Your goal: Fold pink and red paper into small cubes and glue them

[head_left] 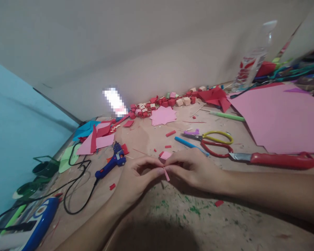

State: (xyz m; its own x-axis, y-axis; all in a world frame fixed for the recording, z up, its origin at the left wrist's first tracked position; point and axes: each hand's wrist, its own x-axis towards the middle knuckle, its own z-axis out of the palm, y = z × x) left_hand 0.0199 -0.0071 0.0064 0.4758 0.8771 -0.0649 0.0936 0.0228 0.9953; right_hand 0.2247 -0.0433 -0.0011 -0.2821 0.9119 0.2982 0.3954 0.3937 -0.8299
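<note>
Between the fingertips of my left hand (143,171) and my right hand (192,169) is a small strip of pink paper (167,175), its free end pointing down toward me. Both hands pinch it at their meeting point, over the table's middle. A little pink paper piece (166,155) shows just beyond the fingertips. Right behind my right hand lie a blue pen-like stick (187,143) and scissors (211,141) with one yellow and one red handle. Left of my left hand rests a blue hot glue gun (112,164) with a black cord.
A red-handled knife (279,159) lies at right beside large pink paper sheets (282,118). Small folded paper cubes (170,101) line the wall, near a stack of pink squares (163,115) and a lit screen (115,101). A plastic bottle (253,59) stands back right. Green cups (43,169) sit left.
</note>
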